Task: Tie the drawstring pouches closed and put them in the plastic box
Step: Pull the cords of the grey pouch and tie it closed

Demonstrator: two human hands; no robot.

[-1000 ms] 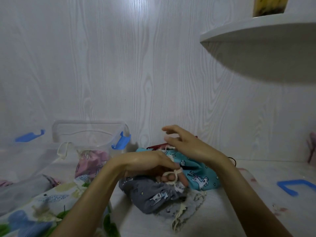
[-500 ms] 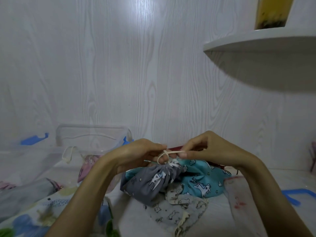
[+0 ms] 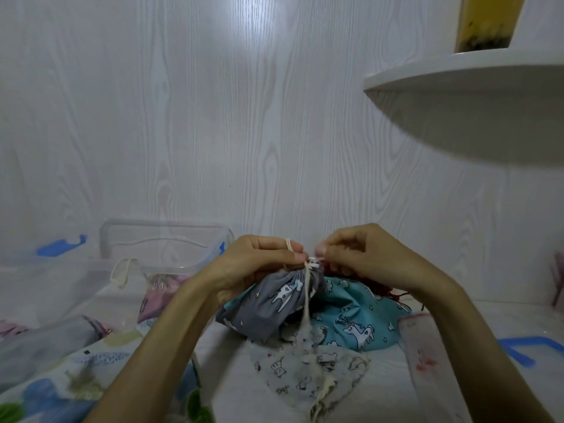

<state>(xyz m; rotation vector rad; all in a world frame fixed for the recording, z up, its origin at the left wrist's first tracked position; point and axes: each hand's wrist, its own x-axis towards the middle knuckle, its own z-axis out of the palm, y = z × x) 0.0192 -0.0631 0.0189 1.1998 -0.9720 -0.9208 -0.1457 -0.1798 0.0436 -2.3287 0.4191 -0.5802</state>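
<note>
A grey pouch (image 3: 271,303) with white animal prints is lifted a little above the table, its neck gathered tight. My left hand (image 3: 259,264) pinches the cream drawstring (image 3: 306,303) at the neck, with a loop of cord around a finger. My right hand (image 3: 363,254) pinches the cord at the knot from the right. A loose end of the cord hangs down in front of the pouch. The clear plastic box (image 3: 91,288) stands at the left with a pink pouch (image 3: 158,297) inside.
A teal unicorn pouch (image 3: 360,319) lies behind the grey one, a pale printed pouch (image 3: 308,370) in front. A dark red pouch peeks out behind my right hand. The blue-clipped box lid (image 3: 518,349) lies at the right. A white shelf (image 3: 457,96) juts out overhead.
The loop of cord has been drawn tight at the pouch's neck. Both hands have come close together at the knot, and the cord's end now hangs down.
</note>
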